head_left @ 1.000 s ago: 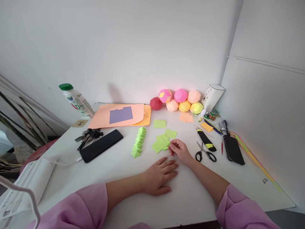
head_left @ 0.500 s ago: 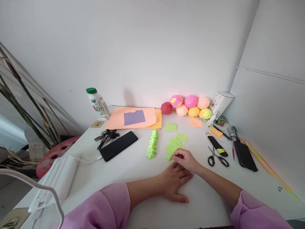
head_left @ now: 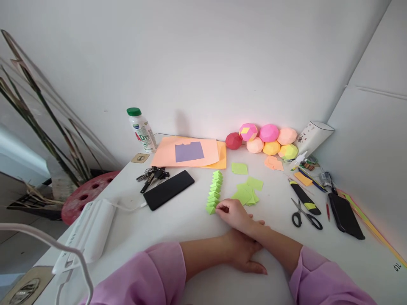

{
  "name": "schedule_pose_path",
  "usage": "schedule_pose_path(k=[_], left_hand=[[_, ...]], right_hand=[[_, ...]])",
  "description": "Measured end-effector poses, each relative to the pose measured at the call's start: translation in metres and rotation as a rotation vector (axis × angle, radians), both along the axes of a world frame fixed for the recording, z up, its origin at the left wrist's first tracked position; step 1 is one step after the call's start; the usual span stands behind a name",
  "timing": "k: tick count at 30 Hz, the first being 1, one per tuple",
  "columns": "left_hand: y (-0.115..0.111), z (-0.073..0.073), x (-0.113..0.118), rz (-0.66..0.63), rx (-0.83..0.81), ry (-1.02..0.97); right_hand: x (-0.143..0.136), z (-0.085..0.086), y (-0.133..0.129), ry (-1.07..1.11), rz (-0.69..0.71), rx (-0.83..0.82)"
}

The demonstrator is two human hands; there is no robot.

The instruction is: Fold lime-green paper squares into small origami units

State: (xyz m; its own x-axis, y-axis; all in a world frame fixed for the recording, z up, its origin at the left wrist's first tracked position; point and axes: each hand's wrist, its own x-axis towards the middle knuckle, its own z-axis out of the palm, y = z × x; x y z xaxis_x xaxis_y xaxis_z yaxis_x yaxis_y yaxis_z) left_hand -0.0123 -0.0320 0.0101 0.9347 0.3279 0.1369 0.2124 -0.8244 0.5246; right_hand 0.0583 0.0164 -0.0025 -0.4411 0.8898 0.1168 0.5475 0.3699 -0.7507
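Observation:
My right hand (head_left: 235, 214) is closed in a pinch at the near end of a row of folded green paper pieces (head_left: 215, 188). Its fingertips are on the nearest folded green paper piece (head_left: 210, 209). Palm down, my left hand (head_left: 243, 252) lies flat on the white table with its fingers spread, partly hidden beneath my right wrist. Beyond my right hand is a loose pile of flat green paper squares (head_left: 246, 192). Another small stack of green squares (head_left: 239, 168) lies farther back.
Scissors (head_left: 307, 214), a utility knife (head_left: 304, 197) and a black phone-like case (head_left: 345, 216) lie at right. Several paper balls (head_left: 269, 133) sit against the wall. At left are a power bank (head_left: 168, 189), keys (head_left: 154, 176), a bottle (head_left: 142, 131) and a white power strip (head_left: 92, 228).
My right hand has moved left from beside the green squares to the row's near end, with a folded green piece. My left hand stays flat. The view has shifted slightly.

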Motion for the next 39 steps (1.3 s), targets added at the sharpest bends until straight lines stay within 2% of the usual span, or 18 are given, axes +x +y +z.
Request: schedule_pose_path(k=[10, 19, 26, 28, 32, 35, 39], left_hand=[[0.000, -0.005, 0.001, -0.004, -0.039, -0.003], [0.000, 0.004, 0.001, -0.005, -0.047, 0.096], [0.001, -0.010, 0.004, -0.013, -0.016, 0.091], [0.001, -0.013, 0.005, -0.019, -0.016, 0.095], [0.000, -0.014, 0.005, 0.033, 0.003, 0.046], [-0.001, -0.011, 0.005, 0.047, 0.029, 0.008], [0.000, -0.010, 0.005, 0.045, 0.044, 0.013]], right_hand=[[0.004, -0.007, 0.000, 0.116, -0.045, -0.110], [0.003, -0.004, -0.002, 0.062, -0.041, -0.055], [0.003, -0.004, -0.004, 0.038, -0.026, 0.011], [0.007, 0.000, -0.003, -0.030, -0.037, 0.128], [0.024, 0.009, 0.004, -0.380, -0.106, 0.434], [0.037, 0.006, 0.008, -0.586, -0.156, 0.389], [0.053, -0.002, 0.010, -0.628, -0.058, 0.325]])
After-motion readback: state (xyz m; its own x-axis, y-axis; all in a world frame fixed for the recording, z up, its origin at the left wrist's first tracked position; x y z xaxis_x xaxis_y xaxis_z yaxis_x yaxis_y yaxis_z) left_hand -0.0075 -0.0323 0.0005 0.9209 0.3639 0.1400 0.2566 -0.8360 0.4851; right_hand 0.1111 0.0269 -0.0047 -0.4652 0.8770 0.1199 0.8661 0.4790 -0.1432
